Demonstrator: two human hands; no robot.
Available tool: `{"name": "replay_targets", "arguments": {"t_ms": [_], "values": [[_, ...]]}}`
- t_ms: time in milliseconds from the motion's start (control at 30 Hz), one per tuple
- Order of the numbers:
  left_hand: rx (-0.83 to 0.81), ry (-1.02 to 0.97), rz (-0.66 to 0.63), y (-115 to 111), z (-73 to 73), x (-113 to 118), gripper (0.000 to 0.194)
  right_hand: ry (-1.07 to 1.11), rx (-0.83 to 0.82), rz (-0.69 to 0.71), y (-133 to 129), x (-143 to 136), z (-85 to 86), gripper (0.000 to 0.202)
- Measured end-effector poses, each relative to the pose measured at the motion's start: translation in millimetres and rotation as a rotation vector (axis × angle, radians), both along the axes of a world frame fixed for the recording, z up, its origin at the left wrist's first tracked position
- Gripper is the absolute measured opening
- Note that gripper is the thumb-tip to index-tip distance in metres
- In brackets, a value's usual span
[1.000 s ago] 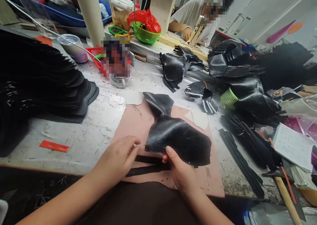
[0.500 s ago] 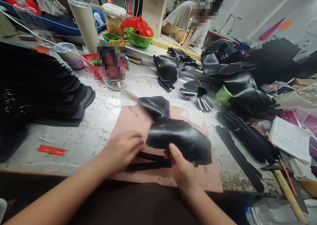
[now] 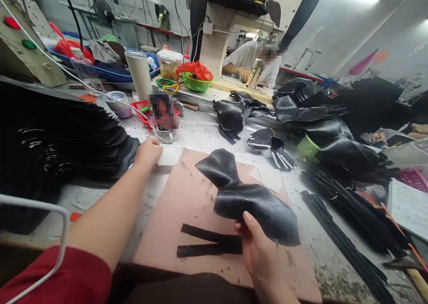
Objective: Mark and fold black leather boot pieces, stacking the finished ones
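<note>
My right hand (image 3: 259, 246) grips the lower edge of a glossy black leather piece (image 3: 256, 203), thumb on top, above a pink board (image 3: 163, 215). Two black strips (image 3: 207, 246) lie on the board, their right ends by my right hand. My left hand (image 3: 149, 152) is stretched out to the far left, at a white piece (image 3: 170, 158) beyond the board's corner. Its fingers are bent together; what they hold, if anything, is too small to tell. A second white piece (image 3: 267, 178) lies at the board's upper right.
Stacked black pieces (image 3: 73, 139) stand at the left. Black leather pieces (image 3: 230, 114), a green basket (image 3: 308, 148) and black strips (image 3: 347, 237) lie to the right. A person sits behind at a sewing machine (image 3: 256, 74).
My left hand has moved from beside the leather piece out to the far left, uncovering the strips' left ends. My right hand still holds the leather. The view has tilted up.
</note>
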State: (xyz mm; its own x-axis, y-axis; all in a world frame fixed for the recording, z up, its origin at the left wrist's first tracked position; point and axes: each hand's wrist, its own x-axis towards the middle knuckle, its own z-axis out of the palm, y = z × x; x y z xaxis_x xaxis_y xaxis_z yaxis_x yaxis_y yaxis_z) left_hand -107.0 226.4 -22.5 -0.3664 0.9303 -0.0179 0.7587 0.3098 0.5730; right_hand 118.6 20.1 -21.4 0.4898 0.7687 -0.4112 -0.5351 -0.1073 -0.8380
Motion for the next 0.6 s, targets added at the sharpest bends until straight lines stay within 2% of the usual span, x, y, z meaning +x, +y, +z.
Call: {"name": "replay_targets", "arguments": {"t_ms": [100, 167, 233, 333, 367, 400, 467, 533, 600], "values": [[0.006, 0.009, -0.070, -25, 13.6, -10, 0.019, 0.025, -0.010, 0.009, 4, -3, 2.9, 0.028], [0.025, -0.034, -0.140, -46, 22.8, -3, 0.023, 0.029, -0.016, 0.019, 5, -7, 5.4, 0.028], [-0.006, -0.129, -0.237, -70, 28.5, 16, 0.029, 0.030, -0.013, 0.025, 6, -10, 7.4, 0.028], [-0.152, -0.347, -0.428, -97, 29.0, 57, 0.054, 0.022, 0.012, 0.031, 9, -14, 9.2, 0.028], [-0.197, -0.481, -0.503, -101, 28.5, 71, 0.056, 0.020, 0.018, 0.033, 10, -15, 9.7, 0.027], [-0.228, -0.717, -0.561, -103, 28.5, 83, 0.050, 0.016, 0.028, 0.033, 13, -16, 10.1, 0.027], [-0.180, -0.893, -0.573, -100, 30.9, 101, 0.035, 0.008, 0.060, 0.014, 20, -16, 11.2, 0.026], [-0.058, -0.936, -0.534, -94, 35.5, 110, 0.045, -0.010, 0.109, -0.011, 28, -16, 11.7, 0.025], [0.070, -0.939, -0.503, -92, 38.5, 110, 0.041, -0.030, 0.142, -0.018, 35, -16, 9.9, 0.025]]}}
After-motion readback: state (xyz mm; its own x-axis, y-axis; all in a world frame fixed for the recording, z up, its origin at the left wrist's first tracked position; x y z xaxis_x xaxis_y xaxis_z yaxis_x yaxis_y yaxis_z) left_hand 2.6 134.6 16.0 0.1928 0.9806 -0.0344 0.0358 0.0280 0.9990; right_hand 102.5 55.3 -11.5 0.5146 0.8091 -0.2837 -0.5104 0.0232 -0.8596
